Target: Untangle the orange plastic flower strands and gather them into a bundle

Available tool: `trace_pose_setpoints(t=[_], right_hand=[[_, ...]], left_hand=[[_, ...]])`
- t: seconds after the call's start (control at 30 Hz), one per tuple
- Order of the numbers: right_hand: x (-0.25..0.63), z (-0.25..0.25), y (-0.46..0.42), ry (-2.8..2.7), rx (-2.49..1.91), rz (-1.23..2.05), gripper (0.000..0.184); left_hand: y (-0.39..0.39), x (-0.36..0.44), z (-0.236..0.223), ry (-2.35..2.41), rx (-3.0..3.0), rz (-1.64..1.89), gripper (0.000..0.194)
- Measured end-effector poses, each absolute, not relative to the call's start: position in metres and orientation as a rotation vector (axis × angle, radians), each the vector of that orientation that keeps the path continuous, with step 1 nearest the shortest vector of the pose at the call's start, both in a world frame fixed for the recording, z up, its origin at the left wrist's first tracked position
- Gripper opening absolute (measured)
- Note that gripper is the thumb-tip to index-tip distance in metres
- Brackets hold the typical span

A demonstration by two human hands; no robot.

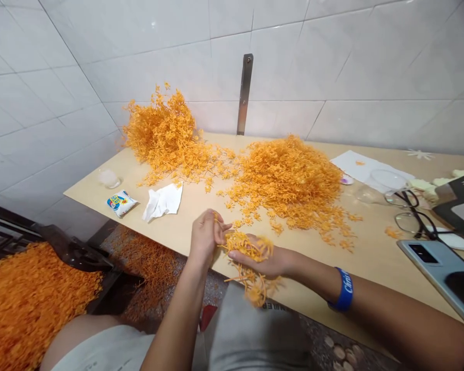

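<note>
My right hand (268, 260) is cupped, palm up, around a loose bunch of orange plastic flower pieces (243, 245) with thin stems; some dangle below it past the table's front edge. Close beside it, my left hand (209, 234) is closed in a pinch, and a bit of orange shows between its fingers. Most of what the left fingers hold is hidden. Behind the hands lies a large heap of the same orange pieces (290, 178), with strays spread around it. A second, taller heap (160, 129) stands at the back left.
On the table (170, 232) lie a crumpled tissue (164, 201), a small packet (121, 203) and a clear cup (110, 179). To the right are eyeglasses (412, 211), white paper (371, 167) and a phone (436, 273). More orange pieces (34, 304) are piled low at left.
</note>
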State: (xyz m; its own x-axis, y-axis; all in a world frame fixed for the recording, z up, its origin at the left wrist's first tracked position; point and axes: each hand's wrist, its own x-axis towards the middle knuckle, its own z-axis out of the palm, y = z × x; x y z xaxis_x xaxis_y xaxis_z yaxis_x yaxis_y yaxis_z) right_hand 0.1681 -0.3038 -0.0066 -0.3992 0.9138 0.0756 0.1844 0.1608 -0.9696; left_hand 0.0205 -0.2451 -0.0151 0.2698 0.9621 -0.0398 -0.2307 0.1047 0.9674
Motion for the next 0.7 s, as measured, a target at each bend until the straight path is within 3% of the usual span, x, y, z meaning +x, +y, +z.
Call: trace_pose_setpoints(t=[0.2, 0.5, 0.7], right_hand=[[0.169, -0.004, -0.303, -1.529, -1.094, 1.37, 0.043], [0.171, -0.01, -0.3, -1.551, -1.087, 1.449, 0.056], [0.172, -0.012, -0.297, -1.51, -1.142, 1.461, 0.053]], left_hand=[[-0.248, 0.022, -0.012, 0.825, 1.114, 1.091, 0.029], [-0.25, 0.012, -0.003, 0.639, 1.544, 0.712, 0.05], [-0.251, 0.014, -0.006, 0.621, 1.38, 0.601, 0.052]])
